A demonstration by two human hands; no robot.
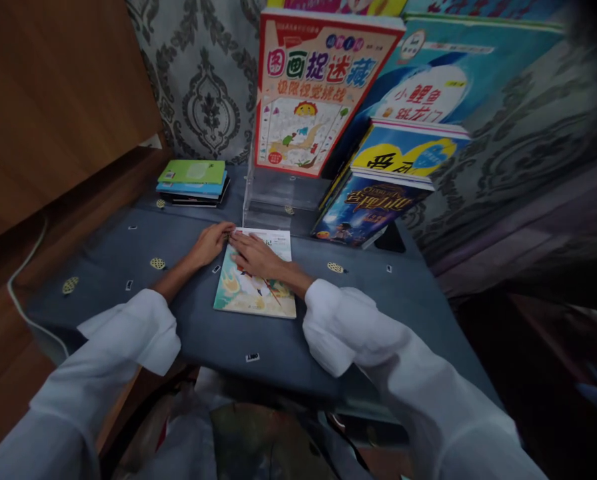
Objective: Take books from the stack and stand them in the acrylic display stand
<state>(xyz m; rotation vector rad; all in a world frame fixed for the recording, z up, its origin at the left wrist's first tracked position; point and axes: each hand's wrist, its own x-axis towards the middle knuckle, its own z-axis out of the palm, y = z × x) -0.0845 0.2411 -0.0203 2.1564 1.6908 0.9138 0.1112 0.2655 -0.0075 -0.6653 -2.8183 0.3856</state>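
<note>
A thin paperback book with a painted green and white cover lies flat on the cloth-covered table in front of me. My right hand rests palm down across the upper part of its cover, fingers stretched toward the top left corner, hiding part of the title and picture. Beside that same corner is my left hand, its fingers reaching out to the book's edge and its fingertips close to those of the right hand. The left thumb is hard to make out.
Behind the book stands a clear acrylic rack holding a red-bordered picture book. More upright books, including a dark blue one, stand to the right. A small stack of books lies at back left. A white cable runs along the left.
</note>
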